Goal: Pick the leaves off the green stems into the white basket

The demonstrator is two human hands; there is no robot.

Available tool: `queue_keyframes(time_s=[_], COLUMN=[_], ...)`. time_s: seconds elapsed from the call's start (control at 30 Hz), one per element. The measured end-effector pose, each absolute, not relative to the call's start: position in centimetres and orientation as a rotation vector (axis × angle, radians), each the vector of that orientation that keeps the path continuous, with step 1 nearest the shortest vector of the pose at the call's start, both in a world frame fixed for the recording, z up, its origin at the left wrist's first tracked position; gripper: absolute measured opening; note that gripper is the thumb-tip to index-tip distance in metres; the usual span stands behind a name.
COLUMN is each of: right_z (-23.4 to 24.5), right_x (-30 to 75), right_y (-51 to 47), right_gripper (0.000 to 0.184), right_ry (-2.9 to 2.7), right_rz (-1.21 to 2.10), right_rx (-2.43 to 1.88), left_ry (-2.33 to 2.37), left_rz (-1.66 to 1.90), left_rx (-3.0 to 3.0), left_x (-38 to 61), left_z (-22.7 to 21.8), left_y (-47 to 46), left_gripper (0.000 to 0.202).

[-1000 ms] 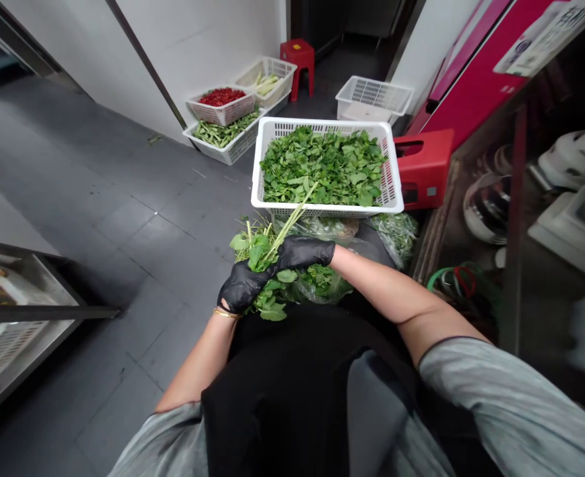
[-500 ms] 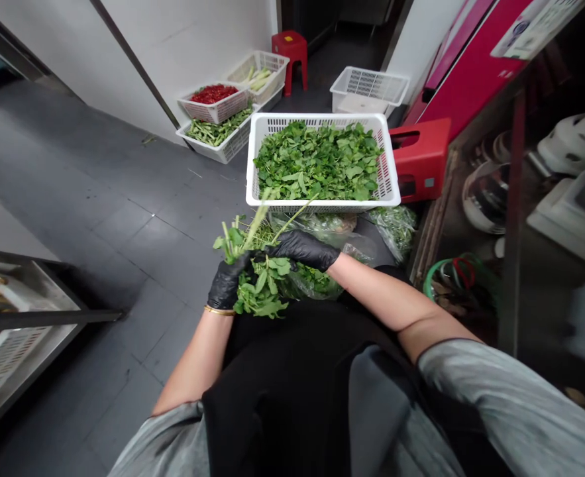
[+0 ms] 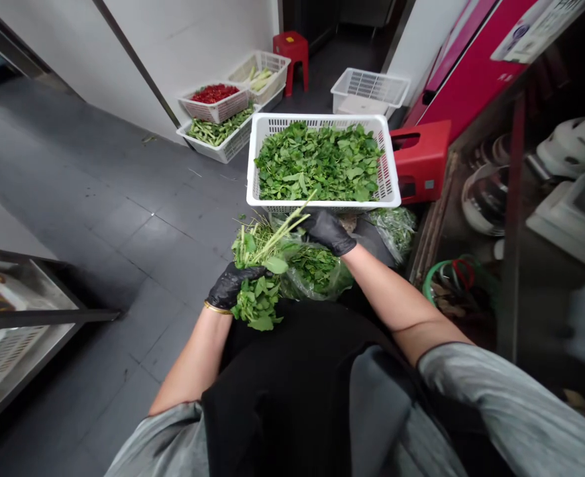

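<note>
Black-gloved right hand (image 3: 328,232) shifted right, grip I cannot tell; left hand (image 3: 233,285), curled round greens (image 3: 259,299), now main support.

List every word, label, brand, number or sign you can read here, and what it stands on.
None can be read.
White label on the pink panel: cut off and blurred.
Pale marks lower on that panel: too small.
Yellow sticker on the rear red stool: too small.
</note>
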State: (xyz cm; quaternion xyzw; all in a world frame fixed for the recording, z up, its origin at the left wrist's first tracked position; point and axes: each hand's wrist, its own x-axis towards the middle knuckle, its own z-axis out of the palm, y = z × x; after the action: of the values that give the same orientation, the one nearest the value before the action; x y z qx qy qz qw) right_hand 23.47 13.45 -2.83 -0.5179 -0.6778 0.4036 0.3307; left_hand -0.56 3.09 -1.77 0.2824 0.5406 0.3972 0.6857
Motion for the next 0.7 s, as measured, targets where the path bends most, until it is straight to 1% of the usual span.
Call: queue_keyframes(time_s=[0.03,0.1,0.23,0.33,0.4,0.47,0.53,0.57,0.63,0.7], right_z=[-2.7,-2.5,-2.5,-2.9,-3.2,-3.4,-3.6,-3.7,-4.1,-4.7], right_x=[24.0,24.6,22.3,19.7,19.4,20.4,21.5,21.7,21.3,19.8], right_y=[13.3,12.6,10.1,9.8,11.0,12.5,13.2,13.1,12.0,10.6], right_gripper=[0.023,0.027,0.033,0.033,0.029,0.023,0.023,0.025,0.031,0.036], right_ry=[-1.732,-1.678,-1.589,-1.596,-1.647,-1.653,-1.601,-1.581,-1.560,-1.532], right_rz=[1.023,1.079,1.467,1.631,1.608,1.450,1.314,1.329,1.502,1.651], right_rx=[-1.422,-1.415,-1.108,-0.983,-1.012,-1.162,-1.250,-1.224,-1.093,-0.990], left_ry=[1.182,1.132,1.091,1.097,1.096,1.107,1.142,1.171,1.246,1.312], left_rz=[0.919,0.993,1.092,1.077,1.033,0.997,1.027,1.072,1.155,1.154], left_rx=[0.561,0.463,0.504,0.565,0.550,0.508,0.498,0.519,0.621,0.751], left_x=[-0.6,-0.5,0.2,0.8,0.9,0.7,0.4,0.3,0.2,0.4], left_z=[-1.9,-2.3,-3.0,-2.7,-2.2,-2.0,-2.4,-2.9,-3.9,-4.8], left_y=[2.9,2.6,2.7,2.7,2.5,2.2,2.0,2.1,2.4,2.9], left_gripper=[0.039,0.038,0.048,0.056,0.058,0.059,0.056,0.054,0.049,0.045])
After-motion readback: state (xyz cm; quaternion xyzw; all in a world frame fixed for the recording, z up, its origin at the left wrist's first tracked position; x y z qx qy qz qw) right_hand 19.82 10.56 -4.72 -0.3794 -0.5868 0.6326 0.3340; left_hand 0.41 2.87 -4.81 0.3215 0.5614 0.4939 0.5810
